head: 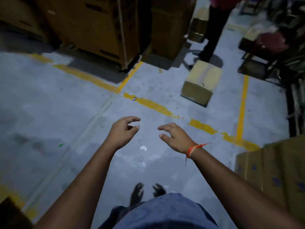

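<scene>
Looking down: shorts (pixel 165 210) and feet (pixel 138 192) at the bottom edge, bare floor (pixel 49 113) ahead. Both arms are out over the floor. Left hand (pixel 123 131) and right hand (pixel 173 135) sit side by side with a gap between them, thumbs toward each other. Fingers (pixel 132 119) on both are loosely curled, thumb and forefinger apart, gripping nothing and touching nothing. Orange thread (pixel 192 148) on the right wrist.

Room: the floor is open left and centre, from the feet to the yellow line (pixel 153 104). The right edge is blocked low by a carton stack (pixel 272 166), near the right forearm. Dark corner of something at bottom left, cannot tell what.

Box (pixel 202 83): small, closed, seam across the top. It sits on the floor past the yellow line, ahead and to the right of the right hand. It is well apart from both sets of fingers, and the right hand is the nearer one. The box stands alone, with floor free on its left and near sides. A side line (pixel 241 104) runs away on its right.

Far: big cartons (pixel 99 30) wall off the top left, their corner reaching the line junction. A person's legs (pixel 212 35) stand just behind the box. A dark rack (pixel 264 52) closes the top right. The aisle between cartons and rack is narrow, partly taken by the legs.
</scene>
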A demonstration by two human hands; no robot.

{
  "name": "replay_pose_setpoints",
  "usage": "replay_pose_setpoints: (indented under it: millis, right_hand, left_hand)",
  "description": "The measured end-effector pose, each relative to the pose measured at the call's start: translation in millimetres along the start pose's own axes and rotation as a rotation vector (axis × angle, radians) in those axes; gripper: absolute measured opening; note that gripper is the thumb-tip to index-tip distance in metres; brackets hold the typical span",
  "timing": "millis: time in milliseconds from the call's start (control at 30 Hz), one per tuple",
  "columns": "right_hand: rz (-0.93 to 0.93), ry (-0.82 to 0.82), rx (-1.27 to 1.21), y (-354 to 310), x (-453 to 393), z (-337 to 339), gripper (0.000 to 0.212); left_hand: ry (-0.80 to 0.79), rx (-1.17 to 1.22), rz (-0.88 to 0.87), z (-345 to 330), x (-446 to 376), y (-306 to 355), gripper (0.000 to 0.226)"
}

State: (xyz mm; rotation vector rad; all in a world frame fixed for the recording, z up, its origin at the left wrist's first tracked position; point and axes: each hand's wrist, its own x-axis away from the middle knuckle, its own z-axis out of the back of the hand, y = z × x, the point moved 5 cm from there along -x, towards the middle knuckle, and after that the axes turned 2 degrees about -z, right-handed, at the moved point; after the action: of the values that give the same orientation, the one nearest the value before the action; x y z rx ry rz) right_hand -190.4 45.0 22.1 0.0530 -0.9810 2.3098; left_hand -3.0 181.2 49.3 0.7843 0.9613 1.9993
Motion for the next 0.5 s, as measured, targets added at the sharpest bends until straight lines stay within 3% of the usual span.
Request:
replay_pose_setpoints:
  millis: [500]
  right_hand:
    - [-0.562, 0.342, -0.254, 218, 139, 110, 0.042]
  left_hand:
    - [-0.521, -0.214, -0.252, -270, -119, 162, 0.035]
